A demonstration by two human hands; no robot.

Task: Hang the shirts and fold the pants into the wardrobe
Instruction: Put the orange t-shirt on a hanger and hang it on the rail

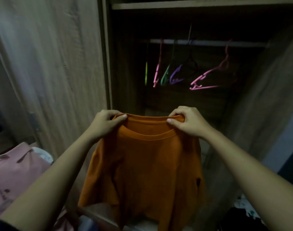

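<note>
We judge the task barely begun: our left hand and right hand each pinch the collar of the orange shirt, held up near the open wardrobe. The hangers on the far rail all hang bare, and a pink garment waits near left. The opening looks wide, with rail room beside the right pink hanger.

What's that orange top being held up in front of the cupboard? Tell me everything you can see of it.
It is a burnt-orange round-necked shirt of soft, cotton-like knit with a ribbed collar band. It hangs limp and lightly creased, its sleeves drooping at the sides. The left hand and right hand each pinch the collar at one side, holding it up before the open wooden wardrobe. No hanger is in it. A small dark mark near its right edge is unclear.
</note>
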